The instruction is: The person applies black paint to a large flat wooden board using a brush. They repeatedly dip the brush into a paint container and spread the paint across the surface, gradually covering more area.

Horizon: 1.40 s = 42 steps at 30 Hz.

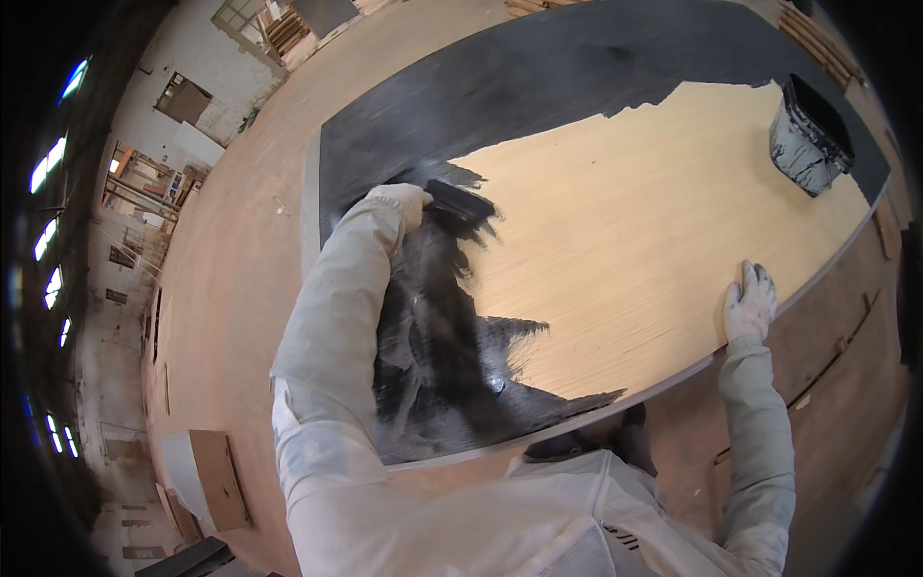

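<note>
My left grip [402, 200] pinches the dark tool [461, 204]; uneven pressure could streak the coating [433, 356]. My right grip [750, 304] lies spread; its stained fingers [761, 274] could smudge the board [615, 240].

Pale-yellow flat panel [615, 212]: smooth w/ fine grain-like lines, looks like wood, mostly matt. Streaky blk. coat [423, 356] on its near-left part: wet-looking, semi-glossy, ragged edges; broad blk. coated band [519, 87] along far side: smoother, duller. Open-topped blk. plastic-looking tub [800, 152]: outer wall smeared grey & wht. Off-wht. cloth jacket [461, 510]: matt, creased. Brown floor [231, 260]: dull, dusty-looking. Whitish plaster-type wall [207, 77]: rough, patchy.
</note>
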Each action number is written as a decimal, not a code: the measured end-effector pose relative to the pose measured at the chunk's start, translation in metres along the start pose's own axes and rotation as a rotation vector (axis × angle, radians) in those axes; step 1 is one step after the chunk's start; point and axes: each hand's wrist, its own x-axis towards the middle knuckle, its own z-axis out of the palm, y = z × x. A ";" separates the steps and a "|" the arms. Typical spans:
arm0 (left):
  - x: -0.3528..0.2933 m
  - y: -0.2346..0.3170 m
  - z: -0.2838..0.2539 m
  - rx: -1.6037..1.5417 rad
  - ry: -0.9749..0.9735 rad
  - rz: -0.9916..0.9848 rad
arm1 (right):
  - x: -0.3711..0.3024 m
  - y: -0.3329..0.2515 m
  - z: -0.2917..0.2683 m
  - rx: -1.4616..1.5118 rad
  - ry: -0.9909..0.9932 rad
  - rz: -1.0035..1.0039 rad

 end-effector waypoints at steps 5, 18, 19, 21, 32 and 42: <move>0.069 -0.013 0.026 -0.116 0.204 -0.132 | 0.000 -0.012 -0.002 0.031 -0.032 -0.008; 0.090 0.073 -0.057 0.095 0.086 -0.050 | -0.002 -0.008 -0.011 0.062 -0.017 0.001; 0.094 0.088 -0.066 0.107 0.090 -0.021 | 0.002 -0.004 -0.012 0.072 -0.011 0.006; 0.104 0.097 -0.095 0.096 0.110 -0.039 | 0.001 -0.011 -0.017 0.122 -0.023 -0.011; 0.110 0.180 -0.106 0.230 0.046 0.014 | 0.002 -0.010 -0.024 0.153 -0.050 -0.013; 0.090 0.188 -0.106 0.290 -0.019 -0.017 | 0.002 -0.008 -0.024 0.182 -0.036 -0.030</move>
